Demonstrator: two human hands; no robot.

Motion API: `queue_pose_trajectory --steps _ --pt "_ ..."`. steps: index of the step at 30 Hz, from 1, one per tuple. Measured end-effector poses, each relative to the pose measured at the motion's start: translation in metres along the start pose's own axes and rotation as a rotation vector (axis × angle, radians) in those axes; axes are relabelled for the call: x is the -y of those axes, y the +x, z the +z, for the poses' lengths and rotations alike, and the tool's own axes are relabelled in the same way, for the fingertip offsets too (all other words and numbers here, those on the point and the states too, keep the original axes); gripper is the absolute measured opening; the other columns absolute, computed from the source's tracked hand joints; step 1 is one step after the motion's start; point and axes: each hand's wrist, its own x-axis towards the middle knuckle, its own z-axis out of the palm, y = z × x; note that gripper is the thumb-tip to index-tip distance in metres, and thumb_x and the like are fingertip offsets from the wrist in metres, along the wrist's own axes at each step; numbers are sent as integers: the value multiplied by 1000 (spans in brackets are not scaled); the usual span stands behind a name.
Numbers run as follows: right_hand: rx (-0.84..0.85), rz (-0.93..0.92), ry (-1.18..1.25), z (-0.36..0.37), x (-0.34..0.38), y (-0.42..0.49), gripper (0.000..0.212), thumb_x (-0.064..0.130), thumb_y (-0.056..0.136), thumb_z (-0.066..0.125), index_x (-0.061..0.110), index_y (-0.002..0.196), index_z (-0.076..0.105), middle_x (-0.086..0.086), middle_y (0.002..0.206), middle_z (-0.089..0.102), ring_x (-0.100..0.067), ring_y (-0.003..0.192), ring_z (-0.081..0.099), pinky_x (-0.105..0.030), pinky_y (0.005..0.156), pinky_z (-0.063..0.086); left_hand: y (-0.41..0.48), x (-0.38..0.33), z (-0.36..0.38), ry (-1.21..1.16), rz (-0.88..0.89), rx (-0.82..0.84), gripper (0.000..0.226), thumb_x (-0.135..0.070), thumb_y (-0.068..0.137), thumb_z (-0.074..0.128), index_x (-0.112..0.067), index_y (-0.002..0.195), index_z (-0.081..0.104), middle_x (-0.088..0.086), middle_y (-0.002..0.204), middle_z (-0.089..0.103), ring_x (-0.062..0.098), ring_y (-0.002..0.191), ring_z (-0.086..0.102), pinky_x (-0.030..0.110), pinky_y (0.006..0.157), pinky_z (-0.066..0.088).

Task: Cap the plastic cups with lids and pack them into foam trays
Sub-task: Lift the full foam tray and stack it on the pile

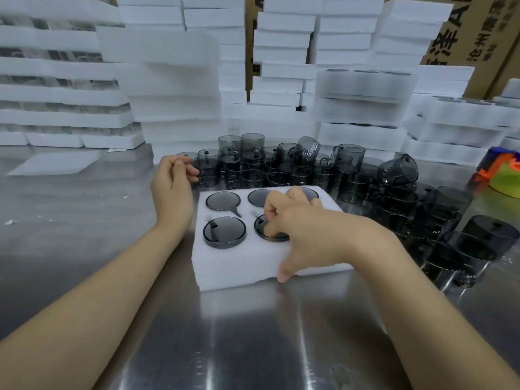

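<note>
Resting on a block-shaped white foam tray [242, 266] with soft, slightly ragged edges, the right hand [301, 223] curls its fingers down over the smoky grey round lid [271, 235] of the cup seated in the tray's front middle pocket. Its thumb hangs loose over the tray's near wall. The tray lies between the two hands on a brushed stainless-steel table [267, 333] that gives dull, streaky reflections. Just left of the right hand, two more lidded translucent grey plastic cups [224, 231] sit sunk in round pockets, one behind the other, with flat, glossy lids. Two further lids show beyond the right hand's knuckles, partly hidden by it. The left hand [174, 178] is past the tray's far left corner with its fingers curled and its fingertips right beside a loose smoky cup [206, 171]; whether it grips anything cannot be told. Beyond both hands stands a crowded cluster of unpacked cylindrical cups [284, 164], some stacked and some tipped, which spreads round to the right of the right forearm. Behind them rise tall stacks of white foam trays [174, 80]. Brown printed cardboard boxes [464, 32] stand at the far right, and a bright orange, green and blue object [503, 175] lies at the table's right edge.
</note>
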Motion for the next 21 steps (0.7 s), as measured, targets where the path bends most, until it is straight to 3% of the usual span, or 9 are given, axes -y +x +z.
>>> queue_pose_trajectory --steps 3,6,9,11,13,15,17,19,21 --pt "-96 -39 66 -13 -10 -10 35 39 71 77 25 73 45 10 98 31 -17 101 31 -40 90 40 1 0 0 -5 9 -21 32 -6 100 35 -23 82 54 1 74 56 11 69 54 25 68 45" --pt "-196 -60 223 -35 -21 -27 28 35 77 76 34 79 48 12 95 40 -8 96 42 -35 85 41 0 1 -1 39 58 12 27 -5 100 37 -19 85 55 -5 75 56 -1 70 54 15 68 42" --pt "-376 -75 350 -51 -28 -48 22 35 80 75 30 89 56 8 96 48 -7 92 51 -28 80 41 2 4 0 127 122 24 20 1 96 42 -12 87 54 -15 73 53 -13 65 49 10 63 36" --pt "-560 -49 383 -65 -34 -59 29 42 78 75 29 100 62 11 97 52 -1 93 52 -17 78 39 3 8 1 153 165 45 19 -5 97 41 -11 87 56 -14 72 54 -11 66 51 9 63 37" --pt "-714 26 385 -87 -44 -64 39 50 66 75 35 101 64 16 98 56 2 95 54 -18 85 41 5 12 2 168 183 77 20 -14 96 39 -13 91 59 -13 74 58 -7 72 55 11 68 40" --pt "-826 125 306 -110 -60 -57 49 50 59 74 33 104 66 16 100 58 -5 96 55 -29 89 43 6 17 2 179 169 109 21 -22 94 39 -19 91 59 -13 75 60 1 76 57 22 74 45" --pt "-896 228 121 -134 -86 -36 49 43 69 76 26 113 66 5 104 55 -15 99 49 -32 87 37 7 20 2 216 182 145 21 -27 93 38 -27 90 59 -18 75 62 9 79 59 32 76 47" --pt "-904 307 -57 -157 -124 -3 36 32 79 74 14 110 67 -11 105 53 -24 100 47 -29 79 31 6 19 3 266 228 187 21 -31 93 38 -37 87 57 -25 79 62 8 79 60 34 75 47" --pt "-867 401 -147 -171 -165 32 35 24 86 69 4 114 63 -19 114 50 -33 107 48 -31 79 35 5 18 4 307 260 228 22 -35 92 37 -42 85 56 -27 82 62 3 80 60 30 74 47"
